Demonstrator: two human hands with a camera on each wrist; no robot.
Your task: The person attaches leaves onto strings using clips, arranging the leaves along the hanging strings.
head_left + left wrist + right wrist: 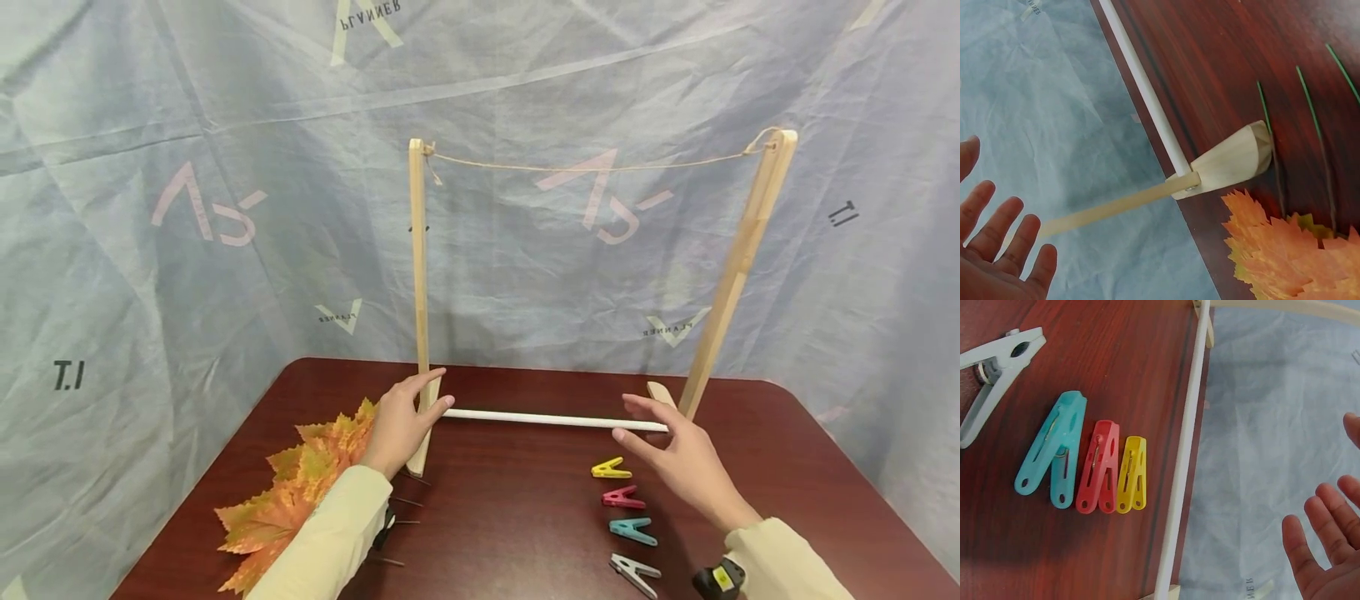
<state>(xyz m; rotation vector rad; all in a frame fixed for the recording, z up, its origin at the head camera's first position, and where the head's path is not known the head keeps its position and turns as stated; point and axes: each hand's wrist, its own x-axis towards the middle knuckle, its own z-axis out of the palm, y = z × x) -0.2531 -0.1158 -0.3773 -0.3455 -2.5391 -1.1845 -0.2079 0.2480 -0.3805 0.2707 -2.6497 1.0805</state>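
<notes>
While your empty left hand spreads beside the left post, the wooden frame stands on the table, probably light and stiff; grip posts, not string. Your right hand, also empty, spreads near the right post.

A person wears long, pale cream sleeves. Behind the bare right hand, at the wrist, sits a black device with a yellow patch.

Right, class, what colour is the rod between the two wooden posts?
White; the rod shows best in the right wrist view.
</notes>
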